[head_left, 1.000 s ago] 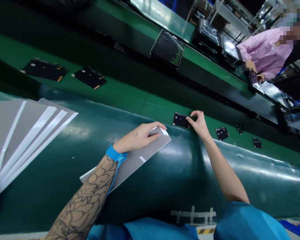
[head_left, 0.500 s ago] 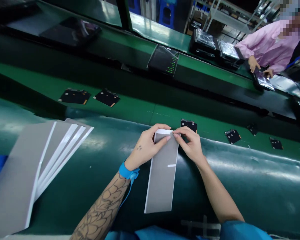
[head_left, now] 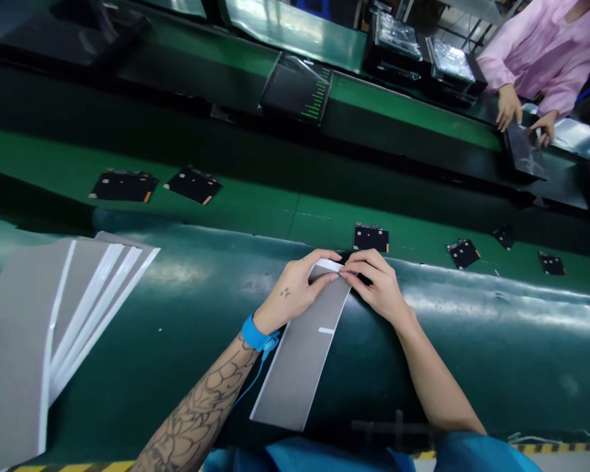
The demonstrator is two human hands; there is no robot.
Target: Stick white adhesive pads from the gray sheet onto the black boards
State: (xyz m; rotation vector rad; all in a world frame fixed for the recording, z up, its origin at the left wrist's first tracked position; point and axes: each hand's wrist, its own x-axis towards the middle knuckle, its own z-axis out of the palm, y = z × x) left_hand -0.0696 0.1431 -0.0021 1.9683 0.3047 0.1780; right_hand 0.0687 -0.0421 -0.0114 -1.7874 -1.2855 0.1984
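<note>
A long grey strip (head_left: 299,367) with a white edge and a small white mark lies slanted on the dark green mat. My left hand (head_left: 295,288) and my right hand (head_left: 378,285) meet at its upper end, both pinching it between fingers and thumb. That end is mostly hidden by my fingers, with a bit of white showing. A blue wrist strap (head_left: 258,333) circles my left wrist. Just past my right hand, a small black circuit board (head_left: 371,237) lies on the green conveyor belt (head_left: 255,213).
A fanned stack of grey sheets (head_left: 24,341) lies at the left of the mat. Several black boards lie along the belt. Beyond, a co-worker's hands (head_left: 524,115) in pink sleeves hold a dark bagged item (head_left: 524,149). Yellow-black tape (head_left: 560,448) marks the near edge.
The strip has gone from lying under my left hand to being pinched by both hands, its free end now swung left. My view has also shifted.
</note>
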